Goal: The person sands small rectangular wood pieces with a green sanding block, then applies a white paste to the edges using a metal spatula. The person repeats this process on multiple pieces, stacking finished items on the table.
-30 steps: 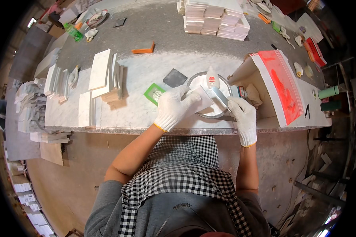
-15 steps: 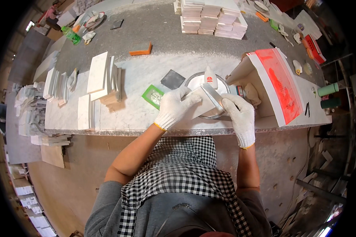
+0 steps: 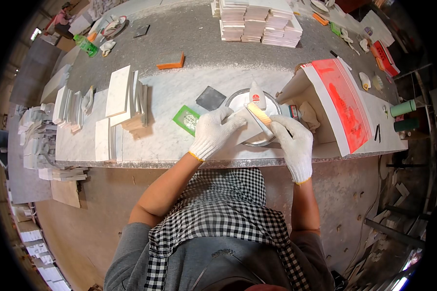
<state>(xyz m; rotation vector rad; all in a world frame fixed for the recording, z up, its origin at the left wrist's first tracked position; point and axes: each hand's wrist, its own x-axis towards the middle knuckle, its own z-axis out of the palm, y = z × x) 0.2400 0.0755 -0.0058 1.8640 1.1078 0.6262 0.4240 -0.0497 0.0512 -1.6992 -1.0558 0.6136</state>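
Both my hands wear white knit gloves with yellow cuffs. My left hand (image 3: 213, 131) is closed on a thin white stone tile (image 3: 239, 130), held tilted over the front of the bench. The fingers of my right hand (image 3: 292, 143) pinch a flat scraper-like blade (image 3: 259, 114), which lies along the tile's right edge and looks yellowish. Its gripped end is hidden by the glove. Just behind the hands is a round metal-rimmed pan (image 3: 277, 105) with a white squeeze bottle (image 3: 257, 97) in it. A green-framed pad (image 3: 183, 120) lies beside my left hand.
An open cardboard box (image 3: 342, 104) with red print stands to the right, a cloth inside. White tiles (image 3: 119, 92) stand in stacks on the left. A dark square pad (image 3: 210, 98), an orange block (image 3: 171, 61) and a large tile pile (image 3: 257, 22) are farther back.
The blade in my right hand has tipped against the tile's edge, its face turning from grey to yellowish. My left hand and the tile have barely moved.
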